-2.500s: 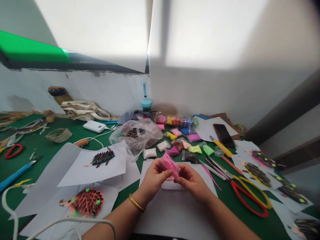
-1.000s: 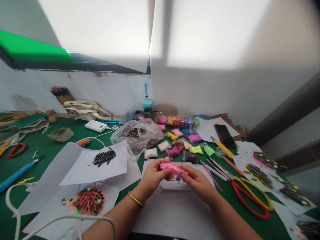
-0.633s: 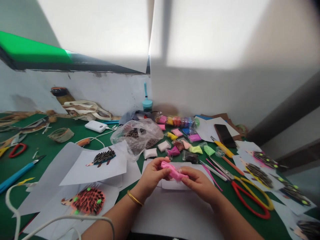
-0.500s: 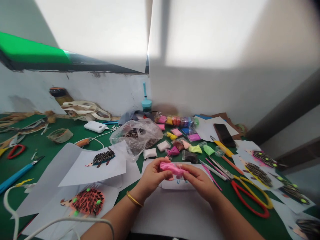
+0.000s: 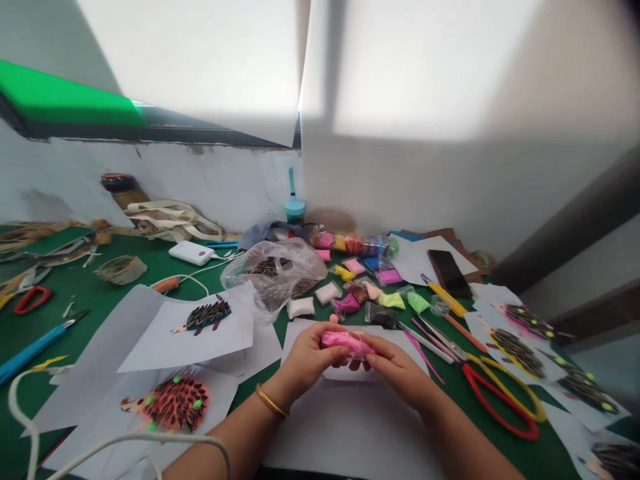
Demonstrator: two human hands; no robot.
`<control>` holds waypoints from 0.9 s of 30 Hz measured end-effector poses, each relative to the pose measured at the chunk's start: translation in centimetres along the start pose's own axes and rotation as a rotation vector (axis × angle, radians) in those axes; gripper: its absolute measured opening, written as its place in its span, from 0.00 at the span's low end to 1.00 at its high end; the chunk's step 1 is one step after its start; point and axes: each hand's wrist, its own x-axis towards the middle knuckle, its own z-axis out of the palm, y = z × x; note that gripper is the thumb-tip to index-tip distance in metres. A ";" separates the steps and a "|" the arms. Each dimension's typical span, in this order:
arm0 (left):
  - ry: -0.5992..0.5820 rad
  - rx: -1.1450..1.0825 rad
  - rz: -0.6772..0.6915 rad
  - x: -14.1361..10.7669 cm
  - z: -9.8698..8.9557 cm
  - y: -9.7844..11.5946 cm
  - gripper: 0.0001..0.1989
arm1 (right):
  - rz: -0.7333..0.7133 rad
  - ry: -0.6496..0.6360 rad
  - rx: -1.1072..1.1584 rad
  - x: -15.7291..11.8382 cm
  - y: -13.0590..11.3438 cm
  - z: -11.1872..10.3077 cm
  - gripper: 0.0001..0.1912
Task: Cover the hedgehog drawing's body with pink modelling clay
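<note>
Between my two hands is a pink packet of modelling clay (image 5: 346, 344) in clear plastic wrap. My left hand (image 5: 315, 350) is closed round its left end, thumb on the near side. At the other end, the fingers and thumb of my right hand (image 5: 393, 360) pinch the packet. Both hands hover over white paper (image 5: 345, 420) on the green table. Just beyond my left fingers sits a small pink ball (image 5: 334, 319). Wrapped clay packets in several colours, among them a black one (image 5: 380, 314) and a white one (image 5: 301, 307), lie past my hands.
Red-and-yellow scissors (image 5: 500, 393), a yellow craft knife (image 5: 445, 297) and a phone (image 5: 449, 272) lie right. Left are a seed-covered hedgehog picture (image 5: 175, 403), another on white paper (image 5: 185, 340), and a white cable (image 5: 125, 440). A plastic bag of seeds (image 5: 273, 273) stands behind.
My hands have lowered slightly with the pink packet, and the small pink ball beyond them shows more fully. The packet stays gripped at both ends.
</note>
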 end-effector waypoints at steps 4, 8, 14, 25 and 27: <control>-0.009 0.013 -0.050 -0.1 -0.1 -0.1 0.18 | -0.026 -0.110 -0.081 0.0 -1.4 -0.3 0.15; -0.051 0.002 -0.076 -0.1 -0.2 0.0 0.21 | -0.015 -0.156 -0.122 -0.1 -2.3 -0.7 0.13; -0.031 0.005 -0.030 0.1 -0.4 0.4 0.23 | 0.041 -0.055 -0.042 -0.1 -1.5 -1.1 0.15; 0.010 -0.074 -0.037 0.1 -0.3 0.3 0.26 | 0.068 0.062 -0.044 0.0 -0.5 -0.7 0.16; 0.010 -0.025 -0.042 0.0 -0.2 0.2 0.24 | 0.062 0.048 -0.108 0.1 -0.7 -0.6 0.17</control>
